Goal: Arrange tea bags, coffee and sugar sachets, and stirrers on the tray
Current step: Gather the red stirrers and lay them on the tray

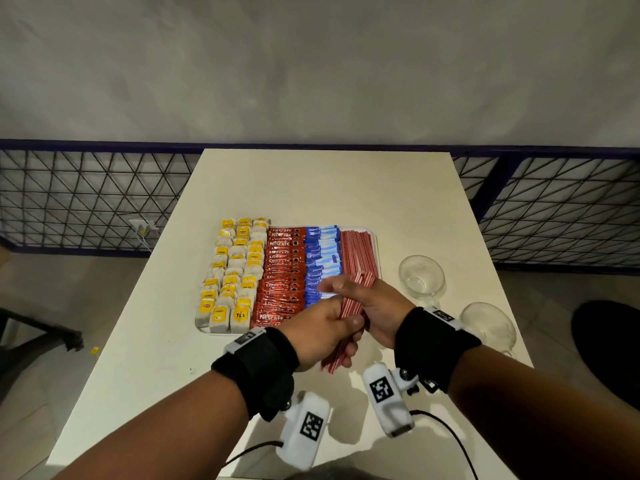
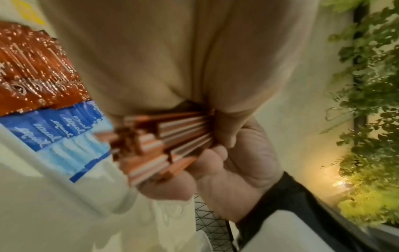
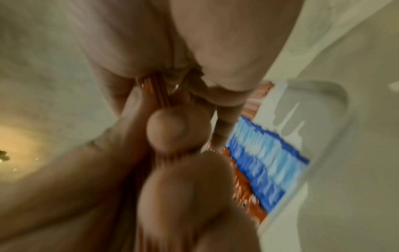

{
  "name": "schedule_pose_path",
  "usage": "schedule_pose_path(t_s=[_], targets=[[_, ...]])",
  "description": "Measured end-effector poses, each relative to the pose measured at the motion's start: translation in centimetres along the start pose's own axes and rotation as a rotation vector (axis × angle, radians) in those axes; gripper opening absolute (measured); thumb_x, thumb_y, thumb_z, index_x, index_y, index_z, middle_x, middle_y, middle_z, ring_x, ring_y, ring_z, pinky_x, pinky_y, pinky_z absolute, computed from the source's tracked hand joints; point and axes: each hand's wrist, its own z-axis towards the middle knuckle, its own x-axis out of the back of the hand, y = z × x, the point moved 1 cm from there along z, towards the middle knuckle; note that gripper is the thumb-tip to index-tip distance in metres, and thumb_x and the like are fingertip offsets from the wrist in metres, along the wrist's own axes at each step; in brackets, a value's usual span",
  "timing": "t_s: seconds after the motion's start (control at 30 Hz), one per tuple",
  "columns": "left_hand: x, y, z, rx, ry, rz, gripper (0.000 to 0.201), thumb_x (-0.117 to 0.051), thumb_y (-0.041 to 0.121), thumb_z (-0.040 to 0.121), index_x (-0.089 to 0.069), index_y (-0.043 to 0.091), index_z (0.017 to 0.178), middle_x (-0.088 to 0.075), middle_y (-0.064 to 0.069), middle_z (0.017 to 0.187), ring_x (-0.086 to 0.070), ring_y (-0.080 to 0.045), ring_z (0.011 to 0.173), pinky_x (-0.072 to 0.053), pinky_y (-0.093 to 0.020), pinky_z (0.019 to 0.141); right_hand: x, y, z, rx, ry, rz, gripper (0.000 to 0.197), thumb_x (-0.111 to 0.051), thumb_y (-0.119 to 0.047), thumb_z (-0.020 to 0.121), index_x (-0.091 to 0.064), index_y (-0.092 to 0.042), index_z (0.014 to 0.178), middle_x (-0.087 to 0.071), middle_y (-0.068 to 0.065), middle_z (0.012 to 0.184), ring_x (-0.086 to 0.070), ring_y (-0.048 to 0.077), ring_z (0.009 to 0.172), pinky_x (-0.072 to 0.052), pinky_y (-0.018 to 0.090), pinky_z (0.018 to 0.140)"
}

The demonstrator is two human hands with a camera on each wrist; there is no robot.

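1. Just in front of the white rectangular tray (image 1: 377, 251), at its near right corner, both hands are wrapped around one bundle of thin red-and-white striped stirrers (image 1: 349, 317). The left hand (image 1: 318, 329) curls round the bundle's lower half with the thumb laid across it. The right hand (image 1: 377, 306) cups the upper half from the other side, probably to square the ends before laying the bundle down.
2. In the left wrist view the stirrers' cut ends (image 2: 164, 141) sit uneven between the fingers, which would explain the two-handed squeeze.
3. On the tray beyond the hands, a block of the same striped stirrers (image 1: 358, 251) already fills the right edge, so the held bundle likely goes in the gap at its near end.
4. Left of that block come blue sweetener sachets (image 1: 320, 258), then red foil coffee sachets (image 1: 282, 275). Paper tea bags with yellow tags (image 1: 232, 275) fill the tray's left side. Each kind lies in its own overlapping column.
5. Right of the tray, on the white table (image 1: 329, 185), stand two clear glass cups (image 1: 420, 275), apart from the tray.
6. Behind the tray's far edge the table meets a dark wire-mesh railing (image 1: 86, 199).
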Motion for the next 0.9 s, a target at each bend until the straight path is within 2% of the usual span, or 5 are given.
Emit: schedule_pose_path(t_s=[0.1, 0.2, 0.43, 0.7, 0.9], targets=[[0.4, -0.9, 0.4, 0.078, -0.015, 0.276, 0.02, -0.042, 0.022, 0.102, -0.042, 0.015, 0.083, -0.053, -0.006, 0.066, -0.054, -0.021, 0.053, -0.04, -0.027, 0.043, 2.2, -0.6, 1.2, 0.068, 0.163, -0.015, 0.042, -0.057, -0.046, 0.077, -0.064, -0.019, 0.108, -0.07, 0.003, 0.109, -0.066, 0.022, 0.1, -0.051, 0.036, 0.084], [0.2, -1.0, 0.8, 0.115, -0.05, 0.472, 0.02, -0.044, 0.029, 0.1, -0.041, 0.022, 0.082, -0.054, -0.002, 0.068, -0.054, -0.019, 0.054, -0.041, -0.026, 0.045, 2.4, -0.4, 1.4, 0.025, 0.09, -0.255, 0.049, -0.047, -0.057, 0.072, -0.067, -0.021, 0.098, -0.073, 0.001, 0.1, -0.067, 0.023, 0.099, -0.048, 0.036, 0.094], [-0.7, -0.1, 1.8, 0.117, -0.1, 0.4, 0.019, -0.046, 0.027, 0.101, -0.043, 0.011, 0.092, -0.057, -0.01, 0.074, -0.057, -0.027, 0.062, -0.055, -0.05, 0.066, 2.3, 0.1, 0.9, 0.056, -0.006, -0.373, 0.05, -0.046, -0.061, 0.074, -0.07, -0.021, 0.092, -0.072, 0.0, 0.099, -0.068, 0.016, 0.093, -0.048, 0.031, 0.095], [0.5, -1.6, 1.8, 0.057, -0.044, -0.056, 0.009, -0.044, 0.008, 0.101, -0.048, 0.01, 0.094, -0.053, -0.005, 0.076, -0.063, -0.019, 0.071, -0.053, -0.038, 0.073, 3.2, 0.6, 0.3, 0.005, 0.041, -0.103, 0.051, -0.062, -0.054, 0.073, -0.063, -0.016, 0.106, -0.067, 0.009, 0.106, -0.064, 0.03, 0.102, -0.047, 0.048, 0.099], [-1.6, -1.1, 3.5, 0.072, -0.063, -0.194, 0.009, -0.045, 0.005, 0.1, -0.05, 0.011, 0.103, -0.052, -0.006, 0.072, -0.054, -0.016, 0.058, -0.053, -0.035, 0.062, 2.6, 2.9, -0.6, -0.043, -0.025, -0.06, 0.027, -0.059, -0.033, 0.092, -0.065, -0.007, 0.091, -0.055, 0.012, 0.056, -0.044, 0.02, 0.04, -0.041, 0.025, 0.042]])
